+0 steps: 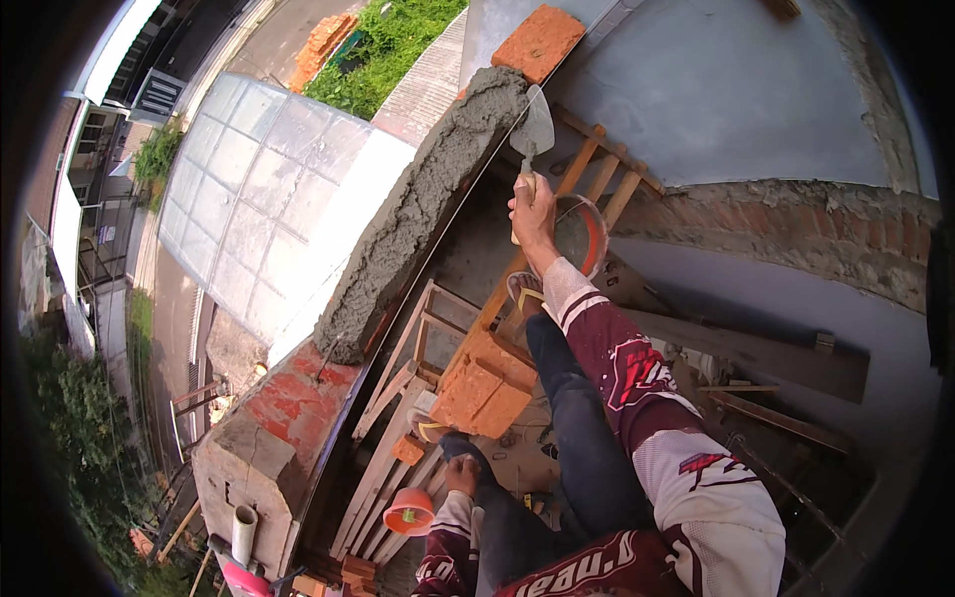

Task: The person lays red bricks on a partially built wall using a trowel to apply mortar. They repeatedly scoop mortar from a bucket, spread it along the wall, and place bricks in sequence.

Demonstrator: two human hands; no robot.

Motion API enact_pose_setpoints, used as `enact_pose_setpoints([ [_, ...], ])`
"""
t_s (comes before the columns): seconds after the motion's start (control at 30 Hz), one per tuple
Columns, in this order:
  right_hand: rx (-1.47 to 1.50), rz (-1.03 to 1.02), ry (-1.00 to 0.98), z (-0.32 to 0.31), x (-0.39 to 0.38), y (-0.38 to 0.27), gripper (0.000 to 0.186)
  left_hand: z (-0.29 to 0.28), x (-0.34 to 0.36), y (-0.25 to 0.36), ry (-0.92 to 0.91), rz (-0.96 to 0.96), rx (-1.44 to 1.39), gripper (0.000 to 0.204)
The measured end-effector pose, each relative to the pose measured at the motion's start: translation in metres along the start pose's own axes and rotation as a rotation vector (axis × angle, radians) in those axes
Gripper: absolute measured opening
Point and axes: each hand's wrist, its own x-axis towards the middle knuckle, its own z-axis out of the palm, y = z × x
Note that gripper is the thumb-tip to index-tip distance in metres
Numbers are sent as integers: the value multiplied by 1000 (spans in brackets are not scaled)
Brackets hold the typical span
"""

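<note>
Head view: the right hand (535, 211), just above and right of the middle of the frame, was closed around the handle of a trowel (534, 121); the trowel's blade pointed toward the top of the frame, with grey mortar smeared on it, and overlapped the right edge of the mortar bed (428, 214) near its upper end; whether blade and bed touched could not be told; the mortar bed ran along the wall from upper centre down to left of centre, its surface rough and ridged; a single orange brick (539, 43) lay just beyond its upper end, and a taut pale line ran along its right side; below its lower end the wall top (305, 395) showed bare, with reddish patches.

The left hand (462, 475), at lower centre, was beside the person's left knee with its fingers curled in; I cannot tell whether it held anything; an orange pail (409, 512) was below and left of it in the frame, and stacked bricks (485, 383) appeared above it, near the middle; a round bucket (580, 237) with an orange-red inside showed partly behind the right wrist, beside slatted wooden framing (612, 184); a smooth grey surface (736, 90) filled much of the upper right, while a pale panelled roof (249, 179) spread across the upper left.
</note>
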Motion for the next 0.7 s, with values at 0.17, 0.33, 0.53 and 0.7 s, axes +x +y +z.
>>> enact_pose_setpoints([
  [0.17, 253, 184, -147, -8, -52, -29, 32, 3, 1, 7, 5, -13, 44, 18],
  [0.33, 528, 459, -221, -39, -71, -74, 30, 2, 6, 2, 7, 25, 45, 19],
  [0.53, 379, 187, -209, -45, -45, -137, 31, 4, 10, -15, 41, 25, 39, 22],
  [0.7, 85, 119, -310, -27, -22, -147, 35, 6, 7, -14, 76, 31, 68, 23],
])
